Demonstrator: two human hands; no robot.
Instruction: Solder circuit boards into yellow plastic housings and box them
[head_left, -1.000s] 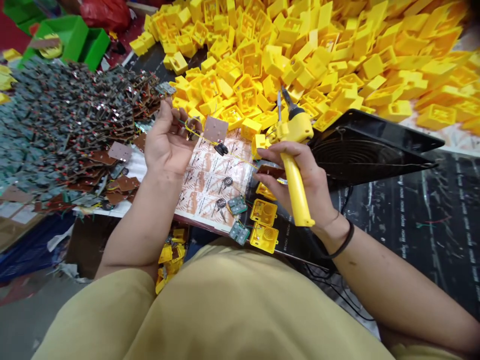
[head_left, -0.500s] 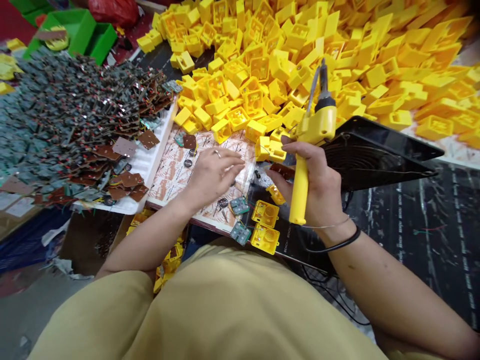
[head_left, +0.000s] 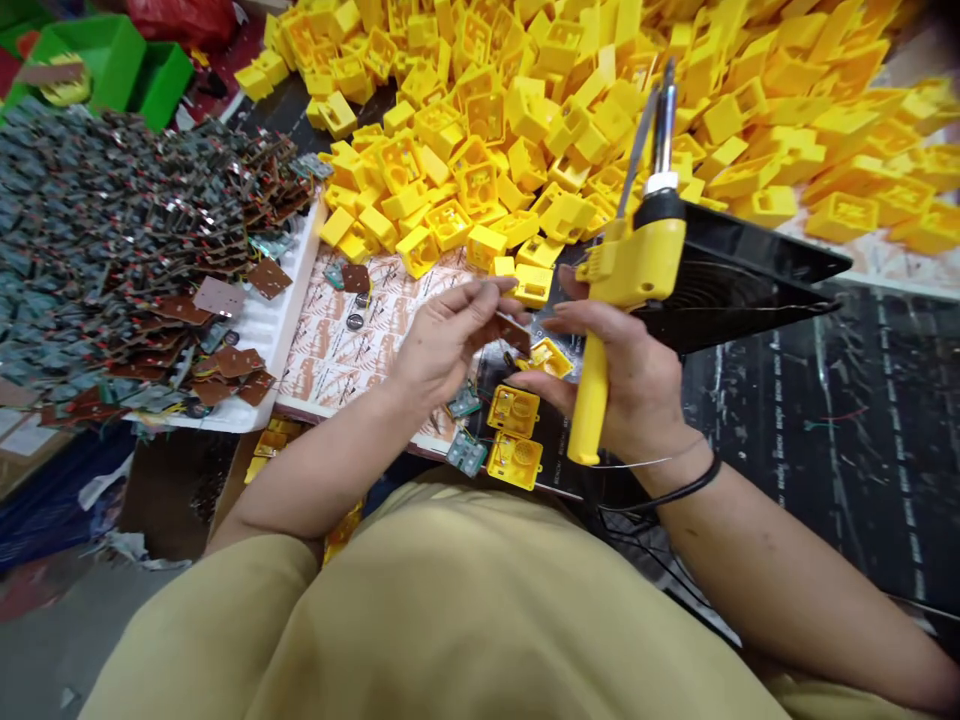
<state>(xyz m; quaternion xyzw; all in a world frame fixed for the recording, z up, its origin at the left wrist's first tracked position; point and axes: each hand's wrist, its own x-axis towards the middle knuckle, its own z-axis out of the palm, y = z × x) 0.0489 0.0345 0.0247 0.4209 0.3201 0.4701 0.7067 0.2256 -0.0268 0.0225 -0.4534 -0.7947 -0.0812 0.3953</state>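
Note:
My right hand (head_left: 626, 375) is wrapped round the yellow handle of a soldering gun (head_left: 630, 270), its metal tip pointing up and away. My left hand (head_left: 450, 335) pinches a small brown circuit board (head_left: 504, 332) between thumb and fingers, left of the gun. Just beyond the board lies a small yellow housing (head_left: 549, 357), close to my right fingertips. Nearer my body, two open yellow housings (head_left: 514, 460) sit side by side, with green boards (head_left: 466, 453) wired beside them.
Yellow housings (head_left: 480, 110) are heaped across the back. A large pile of circuit boards (head_left: 135, 250) fills a white foam tray (head_left: 298, 290) at left. Behind the gun stands a black fan-like object (head_left: 742, 280). Green bins (head_left: 97, 60) are at the far left.
My left hand has moved right and closed on the brown board, which was by my right thumb before. The soldering gun is tilted slightly further right. The whole view has shifted a little.

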